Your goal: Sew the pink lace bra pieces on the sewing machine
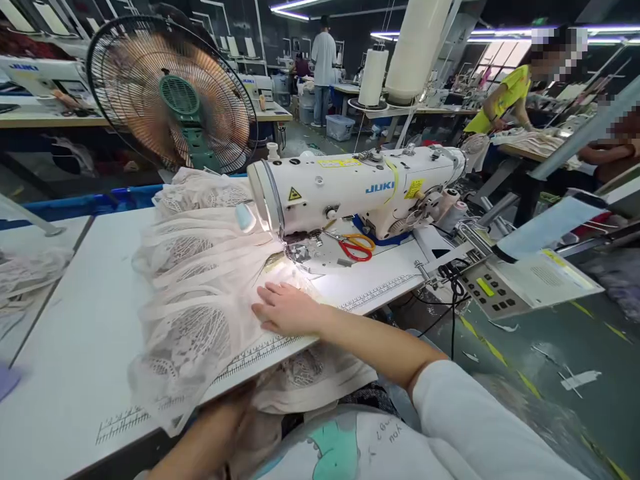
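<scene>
Pale lace fabric lay bunched across the white table, reaching the needle end of the sewing machine. I saw the right hand resting flat on it, fingers slightly spread. The left hand was hidden below the table's edge; its fingers I couldn't tell. Scissors lay near the needle.

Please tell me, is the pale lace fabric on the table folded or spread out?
Spread out: the lace fabric lies across the white table in loose ripples, with the right hand on it.
</scene>
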`<action>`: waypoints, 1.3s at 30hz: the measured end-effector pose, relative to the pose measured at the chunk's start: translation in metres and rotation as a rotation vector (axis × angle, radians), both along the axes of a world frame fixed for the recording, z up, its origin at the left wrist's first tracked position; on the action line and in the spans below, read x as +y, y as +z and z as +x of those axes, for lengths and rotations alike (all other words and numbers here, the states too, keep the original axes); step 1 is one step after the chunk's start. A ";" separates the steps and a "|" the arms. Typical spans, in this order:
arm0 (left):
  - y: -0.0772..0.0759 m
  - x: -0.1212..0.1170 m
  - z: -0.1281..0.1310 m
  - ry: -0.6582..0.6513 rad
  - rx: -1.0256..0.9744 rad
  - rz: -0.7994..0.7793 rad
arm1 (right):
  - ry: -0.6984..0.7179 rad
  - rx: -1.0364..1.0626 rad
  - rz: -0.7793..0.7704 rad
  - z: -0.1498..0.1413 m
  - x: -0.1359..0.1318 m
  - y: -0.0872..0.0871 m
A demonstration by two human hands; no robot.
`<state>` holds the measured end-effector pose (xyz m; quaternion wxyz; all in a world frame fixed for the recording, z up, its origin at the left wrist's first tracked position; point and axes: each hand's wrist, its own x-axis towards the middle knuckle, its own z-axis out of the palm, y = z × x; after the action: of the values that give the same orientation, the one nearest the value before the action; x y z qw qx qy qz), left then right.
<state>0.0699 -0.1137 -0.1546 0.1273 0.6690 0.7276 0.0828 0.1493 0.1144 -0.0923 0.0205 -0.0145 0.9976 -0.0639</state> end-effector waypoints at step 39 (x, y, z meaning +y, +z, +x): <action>0.053 0.199 -0.049 0.027 0.187 0.164 | -0.391 0.270 -0.167 0.046 0.028 -0.028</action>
<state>0.0206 0.0849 -0.1014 0.0027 0.6720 0.7361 0.0810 0.1955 0.1420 -0.1206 -0.1269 0.1688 0.9664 -0.1462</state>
